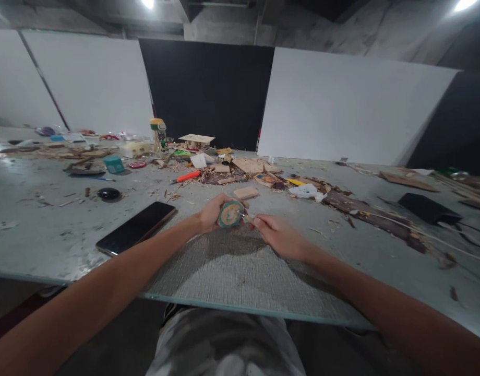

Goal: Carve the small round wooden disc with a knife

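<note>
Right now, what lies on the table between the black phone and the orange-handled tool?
Head view: only scattered wood chips on bare table between phone and tool.

**Grey workshop, boards along the wall**

A long grey table (48,235) fills the room's middle, its front edge pale green. Behind it lean white boards (342,104) with a black panel (206,89) between them. The concrete ceiling (322,26) is rough and dim, lit by bright lamps (148,3) overhead. The floor (13,292) below is dark.
</note>
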A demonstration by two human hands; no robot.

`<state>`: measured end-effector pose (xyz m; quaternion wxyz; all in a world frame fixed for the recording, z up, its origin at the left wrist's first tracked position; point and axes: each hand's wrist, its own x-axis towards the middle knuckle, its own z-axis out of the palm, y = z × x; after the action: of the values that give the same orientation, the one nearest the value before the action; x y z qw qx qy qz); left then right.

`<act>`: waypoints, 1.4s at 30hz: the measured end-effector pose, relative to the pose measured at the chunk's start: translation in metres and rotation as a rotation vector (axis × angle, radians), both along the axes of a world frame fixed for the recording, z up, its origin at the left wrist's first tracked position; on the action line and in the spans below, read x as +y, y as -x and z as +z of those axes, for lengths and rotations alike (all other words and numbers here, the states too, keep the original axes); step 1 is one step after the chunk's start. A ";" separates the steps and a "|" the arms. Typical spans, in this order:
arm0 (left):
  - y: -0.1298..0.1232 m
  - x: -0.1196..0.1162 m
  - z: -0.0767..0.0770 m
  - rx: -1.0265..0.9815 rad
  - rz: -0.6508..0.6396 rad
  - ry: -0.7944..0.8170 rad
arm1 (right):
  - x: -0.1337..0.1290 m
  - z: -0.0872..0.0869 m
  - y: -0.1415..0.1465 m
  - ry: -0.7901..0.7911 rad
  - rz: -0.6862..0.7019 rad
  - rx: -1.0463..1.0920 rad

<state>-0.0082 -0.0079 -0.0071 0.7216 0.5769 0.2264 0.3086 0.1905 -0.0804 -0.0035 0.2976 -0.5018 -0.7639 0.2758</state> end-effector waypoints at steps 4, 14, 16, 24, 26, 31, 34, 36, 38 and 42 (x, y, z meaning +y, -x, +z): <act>0.000 0.000 -0.001 0.020 0.007 -0.033 | -0.004 0.000 0.001 -0.063 -0.009 -0.067; -0.003 -0.002 -0.002 -0.055 -0.081 0.022 | -0.009 -0.005 0.003 0.001 0.000 -0.045; -0.003 -0.001 -0.002 -0.083 -0.103 0.032 | -0.011 -0.004 0.004 0.000 0.004 -0.042; -0.003 -0.001 -0.003 -0.145 -0.180 0.065 | -0.017 -0.001 0.005 -0.011 0.028 -0.016; -0.003 -0.001 -0.003 -0.151 -0.189 0.076 | -0.017 0.000 0.004 -0.016 0.035 -0.014; -0.003 0.002 -0.004 -0.170 -0.200 0.067 | -0.016 0.002 0.006 -0.032 0.060 -0.024; -0.002 0.005 -0.004 -0.165 -0.169 0.071 | -0.016 0.004 0.011 -0.017 0.035 -0.011; -0.001 0.005 -0.004 -0.141 -0.127 0.063 | -0.016 0.005 0.015 0.002 0.004 -0.004; 0.000 0.003 -0.002 -0.109 -0.077 0.029 | -0.016 0.005 0.017 0.025 -0.024 0.010; -0.001 -0.004 0.003 -0.020 0.033 -0.013 | -0.011 0.001 0.017 0.114 -0.039 0.097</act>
<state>-0.0075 -0.0114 -0.0039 0.7148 0.5746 0.2268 0.3278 0.1738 -0.0915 -0.0025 0.3103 -0.5187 -0.7218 0.3371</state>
